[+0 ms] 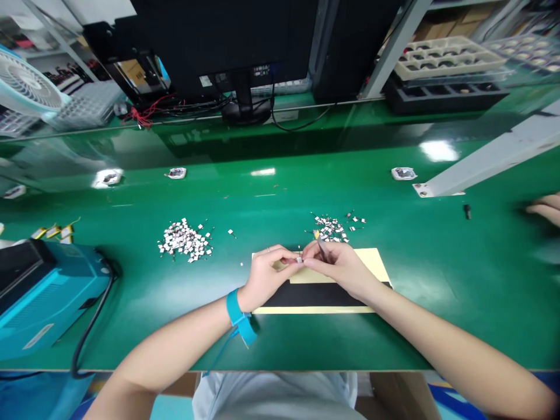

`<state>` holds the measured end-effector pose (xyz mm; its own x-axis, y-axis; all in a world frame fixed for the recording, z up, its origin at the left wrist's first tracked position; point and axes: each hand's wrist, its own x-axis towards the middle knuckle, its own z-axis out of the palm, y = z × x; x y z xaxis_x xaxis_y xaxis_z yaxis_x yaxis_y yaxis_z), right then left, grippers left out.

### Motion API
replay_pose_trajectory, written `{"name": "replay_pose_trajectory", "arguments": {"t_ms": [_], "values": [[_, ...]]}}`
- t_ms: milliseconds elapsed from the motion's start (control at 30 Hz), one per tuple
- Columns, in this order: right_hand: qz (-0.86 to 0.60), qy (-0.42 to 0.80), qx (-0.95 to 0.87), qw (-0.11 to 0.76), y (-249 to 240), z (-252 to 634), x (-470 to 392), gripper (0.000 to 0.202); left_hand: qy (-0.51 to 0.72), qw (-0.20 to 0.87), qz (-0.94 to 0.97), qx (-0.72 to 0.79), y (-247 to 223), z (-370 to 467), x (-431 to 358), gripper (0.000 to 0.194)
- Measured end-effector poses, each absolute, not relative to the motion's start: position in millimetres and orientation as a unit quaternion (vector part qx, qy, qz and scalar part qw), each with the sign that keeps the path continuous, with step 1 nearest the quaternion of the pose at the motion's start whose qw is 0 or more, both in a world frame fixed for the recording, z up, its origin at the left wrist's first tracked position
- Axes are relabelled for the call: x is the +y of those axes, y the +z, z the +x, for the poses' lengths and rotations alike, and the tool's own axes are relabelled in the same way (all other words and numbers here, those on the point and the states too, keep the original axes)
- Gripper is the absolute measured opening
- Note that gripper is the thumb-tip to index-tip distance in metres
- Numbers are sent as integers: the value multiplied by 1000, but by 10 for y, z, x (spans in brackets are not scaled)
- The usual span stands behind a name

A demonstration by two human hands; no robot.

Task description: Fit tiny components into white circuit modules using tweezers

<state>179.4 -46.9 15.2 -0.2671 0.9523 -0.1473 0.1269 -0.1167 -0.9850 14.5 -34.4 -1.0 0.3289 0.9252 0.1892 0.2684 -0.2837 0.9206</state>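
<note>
My left hand (275, 269), with a teal wrist strap (240, 318), pinches a small white square part with a short dark lead (300, 259) between thumb and fingertips. The fingertips of my right hand (335, 265) meet that part from the other side. Tucked in the right hand is a pair of tweezers (322, 249), partly hidden by the fingers. Both hands are over a pale yellow sheet (371, 262) with a black strip (324, 296). Left of them lies a pile of similar white parts (184, 240); a smaller pile (331, 228) sits just beyond the right hand.
A teal machine (56, 297) with a black cable stands at left. A monitor (227, 46) is at the back. At right, a metal bracket (490, 151) is fixed to the green table (437, 303). Another person's hand (546, 209) shows at the right edge.
</note>
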Motion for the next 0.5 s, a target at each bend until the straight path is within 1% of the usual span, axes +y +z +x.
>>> {"name": "replay_pose_trajectory", "arguments": {"t_ms": [233,500], "values": [[-490,556,-586,328,170,1791,-480,18,375,366,746,412,-21,118,-327,11],[-488,548,-601,315,169,1787,-490,16,382,299,781,393,-43,119,-337,10]]}}
